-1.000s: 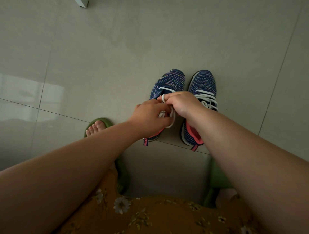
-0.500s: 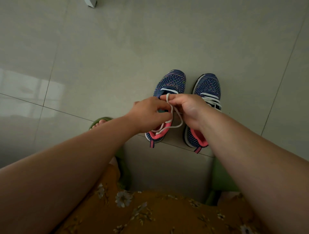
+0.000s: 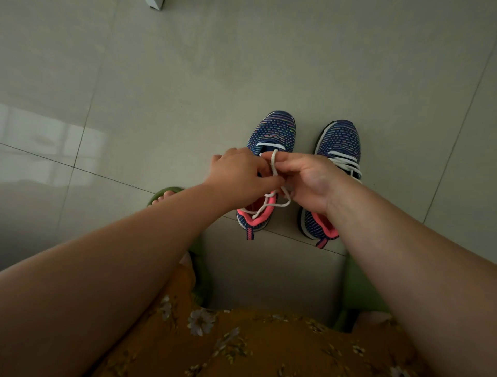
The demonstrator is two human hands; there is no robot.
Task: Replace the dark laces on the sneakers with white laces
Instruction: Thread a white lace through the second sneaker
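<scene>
Two blue knit sneakers with pink linings stand side by side on the tiled floor. Over the left sneaker (image 3: 274, 131) both my hands work a white lace (image 3: 274, 164). My left hand (image 3: 236, 175) pinches the lace above the shoe's tongue. My right hand (image 3: 309, 180) holds a loop of the same lace hooked over its forefinger, and loose strands hang down to the pink collar. The right sneaker (image 3: 340, 140) has white laces threaded across its tongue and is partly hidden by my right wrist.
My foot in a green slipper (image 3: 164, 195) rests left of the sneakers; a second green slipper (image 3: 357, 290) shows under my right forearm. An orange flowered garment (image 3: 242, 344) fills the bottom. A small pale object (image 3: 155, 3) sits at the top edge.
Both hands have drawn slightly apart and turned, pulling the lace loop up over my right forefinger. More loose lace now hangs over the left sneaker's heel opening.
</scene>
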